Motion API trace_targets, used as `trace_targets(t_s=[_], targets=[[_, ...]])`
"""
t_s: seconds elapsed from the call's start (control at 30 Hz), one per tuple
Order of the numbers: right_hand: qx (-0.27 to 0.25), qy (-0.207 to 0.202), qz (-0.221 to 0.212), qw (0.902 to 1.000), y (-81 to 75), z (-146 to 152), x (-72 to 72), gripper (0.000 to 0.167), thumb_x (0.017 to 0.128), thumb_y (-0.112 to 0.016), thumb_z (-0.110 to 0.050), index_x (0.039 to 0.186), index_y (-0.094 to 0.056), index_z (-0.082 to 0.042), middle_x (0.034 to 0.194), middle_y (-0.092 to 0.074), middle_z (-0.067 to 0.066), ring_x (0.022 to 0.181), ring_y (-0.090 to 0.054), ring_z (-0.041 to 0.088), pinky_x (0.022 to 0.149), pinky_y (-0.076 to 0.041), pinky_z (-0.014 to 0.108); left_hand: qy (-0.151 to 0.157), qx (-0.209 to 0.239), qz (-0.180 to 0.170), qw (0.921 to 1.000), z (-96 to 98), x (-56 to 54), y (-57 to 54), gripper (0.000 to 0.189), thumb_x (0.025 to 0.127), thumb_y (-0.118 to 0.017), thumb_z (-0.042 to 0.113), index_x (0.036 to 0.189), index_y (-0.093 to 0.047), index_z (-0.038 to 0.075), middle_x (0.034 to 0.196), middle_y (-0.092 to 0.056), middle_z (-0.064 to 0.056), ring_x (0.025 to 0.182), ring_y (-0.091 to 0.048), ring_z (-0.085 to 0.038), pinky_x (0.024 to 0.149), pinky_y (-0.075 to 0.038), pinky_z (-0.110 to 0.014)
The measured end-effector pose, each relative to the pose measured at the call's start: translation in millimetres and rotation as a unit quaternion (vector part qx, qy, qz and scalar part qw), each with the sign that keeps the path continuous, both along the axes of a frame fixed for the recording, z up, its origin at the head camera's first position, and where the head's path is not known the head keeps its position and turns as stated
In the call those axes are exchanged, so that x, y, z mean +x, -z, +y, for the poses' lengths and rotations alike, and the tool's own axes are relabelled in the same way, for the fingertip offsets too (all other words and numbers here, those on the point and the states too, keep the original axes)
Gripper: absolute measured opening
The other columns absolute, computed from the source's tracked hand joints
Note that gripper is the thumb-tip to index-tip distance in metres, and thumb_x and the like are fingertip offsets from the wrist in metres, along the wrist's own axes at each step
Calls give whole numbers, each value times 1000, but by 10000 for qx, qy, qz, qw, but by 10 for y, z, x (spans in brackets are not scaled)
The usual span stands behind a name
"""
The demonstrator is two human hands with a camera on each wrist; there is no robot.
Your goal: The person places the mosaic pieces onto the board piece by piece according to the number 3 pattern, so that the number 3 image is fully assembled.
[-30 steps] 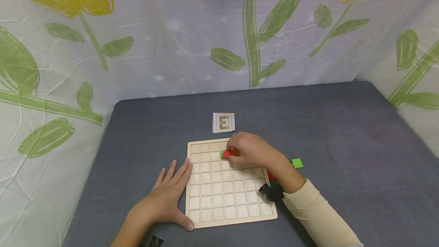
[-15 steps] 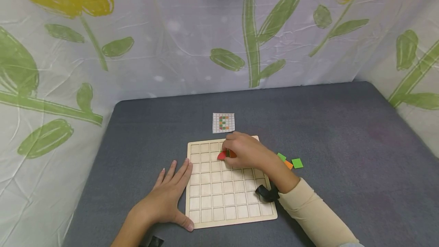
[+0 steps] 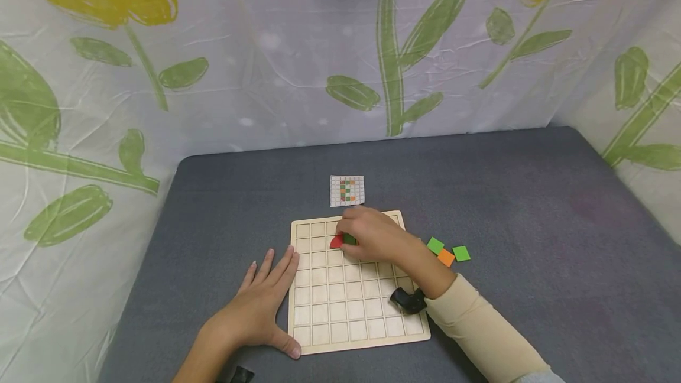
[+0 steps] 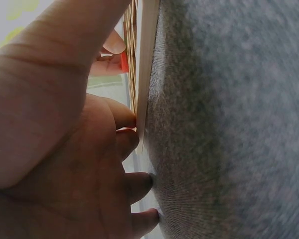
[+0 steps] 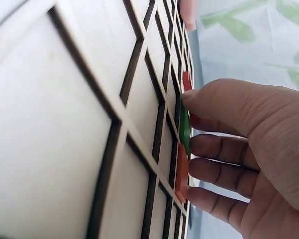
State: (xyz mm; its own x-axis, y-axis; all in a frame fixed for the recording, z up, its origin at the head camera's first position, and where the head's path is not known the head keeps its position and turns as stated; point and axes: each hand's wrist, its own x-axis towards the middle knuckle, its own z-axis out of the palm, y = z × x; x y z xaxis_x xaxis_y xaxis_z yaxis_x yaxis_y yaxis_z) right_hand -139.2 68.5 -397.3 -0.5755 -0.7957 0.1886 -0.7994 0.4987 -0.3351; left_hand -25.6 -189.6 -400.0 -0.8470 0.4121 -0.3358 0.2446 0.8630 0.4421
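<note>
My left hand (image 3: 252,315) lies spread at the left edge of a wooden grid board (image 3: 340,297). Its fingertips and thumb touch the rim, and in the left wrist view some fingers (image 4: 139,186) reach down to the cloth. Over the upper part of the board, my right hand (image 3: 372,234) pinches a red quarter-round tile (image 3: 336,242) between thumb and fingers. A green tile (image 5: 184,130) shows beneath that hand in the right wrist view, with an orange tile (image 5: 181,174) beside it on the grid. The head view has the orange one hidden behind the hand.
A small printed grid card (image 3: 347,191) with a coloured pattern lies beyond the board. Right of the board are two loose green tiles, a nearer one (image 3: 435,245) and a farther one (image 3: 461,253), plus an orange tile (image 3: 446,257). A patterned curtain (image 3: 266,75) hangs behind the table.
My right hand has slid left across the board with the red tile. Its forearm has uncovered the loose tiles at the right. The left hand stays in place.
</note>
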Motion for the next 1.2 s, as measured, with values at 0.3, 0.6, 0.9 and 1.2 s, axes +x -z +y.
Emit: trace_targets(t_s=[0.3, 0.6, 0.9, 1.2], targets=[[227, 57, -22, 9997, 2, -64, -8, 5, 87, -74, -14, 91, -73, -11, 87, -62, 0, 81, -56, 18, 75, -49, 33, 26, 28, 13, 10000, -4, -2, 3, 159, 38, -86, 77, 162, -12, 10, 167, -2, -6, 151, 4, -40, 115, -1, -66], [204, 151, -208, 9995, -21, -73, 5, 6, 86, -74, -13, 92, -74, -11, 87, -63, 1, 81, -56, 18, 75, -49, 34, 25, -30, -17, 10000, 3, -8, -3, 159, 38, -85, 77, 162, -13, 10, 167, -3, -6, 151, 4, -40, 115, -2, -66], [95, 108, -60, 9999, -8, -101, 18, 5, 87, -74, -14, 92, -76, -15, 83, -62, -1, 75, -53, 15, 69, -46, 31, -11, 0, -44, 10000, -3, 0, -9, 158, 39, -86, 77, 162, -12, 10, 167, -2, -6, 151, 4, -39, 115, -1, -65], [142, 111, -5, 9998, 15, -121, 39, 9, 87, -76, -14, 95, -79, -17, 82, -61, -3, 72, -49, 14, 63, -41, 27, 5, -52, -16, 10000, 1, 3, -10, 158, 38, -85, 78, 162, -12, 11, 168, -3, -6, 151, 4, -39, 115, -2, -65]])
